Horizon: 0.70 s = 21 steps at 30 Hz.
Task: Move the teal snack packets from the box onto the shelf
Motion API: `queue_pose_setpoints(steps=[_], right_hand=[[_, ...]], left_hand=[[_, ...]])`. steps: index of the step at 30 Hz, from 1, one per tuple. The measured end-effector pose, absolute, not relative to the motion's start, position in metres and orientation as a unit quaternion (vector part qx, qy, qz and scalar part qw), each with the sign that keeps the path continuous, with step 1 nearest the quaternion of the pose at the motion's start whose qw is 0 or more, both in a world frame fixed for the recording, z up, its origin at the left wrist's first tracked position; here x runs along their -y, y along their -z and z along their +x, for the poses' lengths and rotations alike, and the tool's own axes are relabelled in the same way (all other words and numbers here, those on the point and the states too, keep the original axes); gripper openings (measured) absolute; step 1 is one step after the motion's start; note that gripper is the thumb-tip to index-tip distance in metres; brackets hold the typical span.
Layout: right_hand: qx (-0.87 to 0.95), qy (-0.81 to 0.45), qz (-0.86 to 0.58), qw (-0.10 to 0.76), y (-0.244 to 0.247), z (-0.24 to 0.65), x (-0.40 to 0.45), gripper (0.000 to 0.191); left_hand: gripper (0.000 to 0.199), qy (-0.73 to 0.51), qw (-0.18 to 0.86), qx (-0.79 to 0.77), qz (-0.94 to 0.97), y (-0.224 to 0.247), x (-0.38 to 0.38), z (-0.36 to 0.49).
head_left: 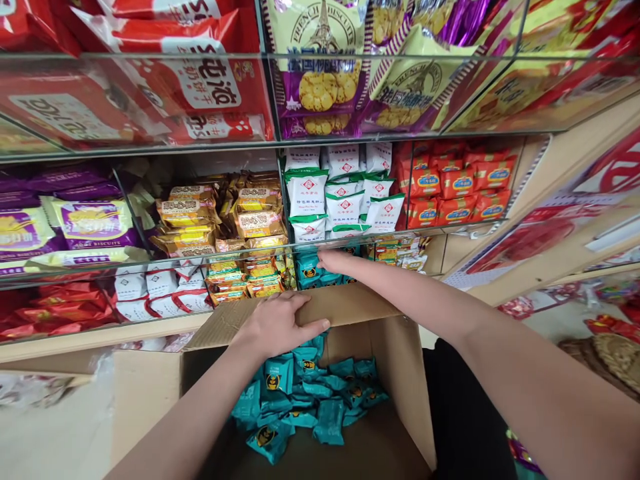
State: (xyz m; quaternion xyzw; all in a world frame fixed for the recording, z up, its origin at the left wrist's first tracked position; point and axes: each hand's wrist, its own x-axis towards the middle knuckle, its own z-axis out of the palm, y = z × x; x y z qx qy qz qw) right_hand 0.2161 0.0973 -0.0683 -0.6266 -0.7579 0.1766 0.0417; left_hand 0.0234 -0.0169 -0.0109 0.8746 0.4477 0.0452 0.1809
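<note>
Head view: a box [407, 380] is seen standing open before the bottom shelf [75, 343], with teal packets [305, 387] heaped inside it toward the far edge. The left hand [280, 323] is laid open on the far flap [350, 307], its thumb stretched toward the flap's right end. The right hand [333, 260] is extended over the flap to the bottom shelf, where further packets [309, 270] of the same teal kind are stacked near the right end. Its fingers are partly hidden, so whether anything is gripped cannot be told. The further packets are flanked by yellow packets [265, 267] on the left. Directly above, white packets [345, 207] are piled at the front edge of the middle shelf [450, 230], between gold packets [260, 207] on the left and red packets [457, 190] by the right end. On the top shelf [140, 150], biscuit bags [323, 90] are displayed behind the front edge.
</note>
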Motion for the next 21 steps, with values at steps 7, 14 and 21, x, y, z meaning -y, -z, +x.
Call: queue_pose_setpoints(steps=[7,14,21], right_hand=[[0.775,-0.161,-0.611,-0.029,0.055,0.22,-0.087,0.018],[0.773,-0.157,-0.614,-0.028,0.026,0.247,-0.06,0.012],[0.778,-0.394,-0.483,0.072,-0.013,0.231,0.074,0.026]], left_hand=[[0.069,-0.029,0.17,-0.45,0.876,0.011,0.018,0.024],[0.069,-0.03,0.167,-0.449,0.877,0.009,0.018,0.022],[0.071,-0.035,0.172,-0.446,0.878,0.009,0.016,0.021]])
